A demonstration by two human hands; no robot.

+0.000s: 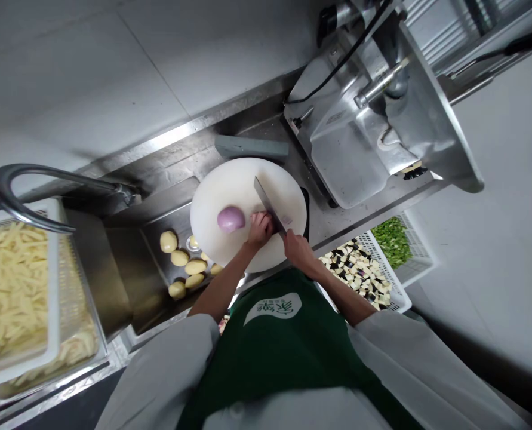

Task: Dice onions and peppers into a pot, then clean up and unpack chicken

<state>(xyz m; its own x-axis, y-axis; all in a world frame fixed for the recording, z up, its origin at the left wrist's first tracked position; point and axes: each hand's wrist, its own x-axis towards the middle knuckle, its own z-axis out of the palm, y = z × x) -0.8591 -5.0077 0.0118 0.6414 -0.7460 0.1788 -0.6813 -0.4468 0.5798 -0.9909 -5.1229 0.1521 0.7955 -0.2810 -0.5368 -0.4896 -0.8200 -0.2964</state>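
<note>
On the round white cutting board point(207, 191) lies a peeled purple onion piece point(230, 220). Beside it, my left hand point(261, 229) presses down with curled fingers on another onion piece, mostly hidden by the hand and the blade. My right hand point(298, 249) is closed round the handle of a kitchen knife point(268, 202). Its broad blade slants across the board, right against my left fingertips, with the tip pointing to the far side. A small purple onion slice point(287, 220) rests just right of the blade.
Peeled potatoes point(195, 267) lie in the sink left of the board, under a curved faucet point(64, 173). A basket of potato strips point(15, 286) stands far left. Behind the board is a grey block point(251, 147); a metal slicing machine point(359, 143) stands right. Diced eggplant point(359, 269) and chopped greens point(391, 239) fill baskets below.
</note>
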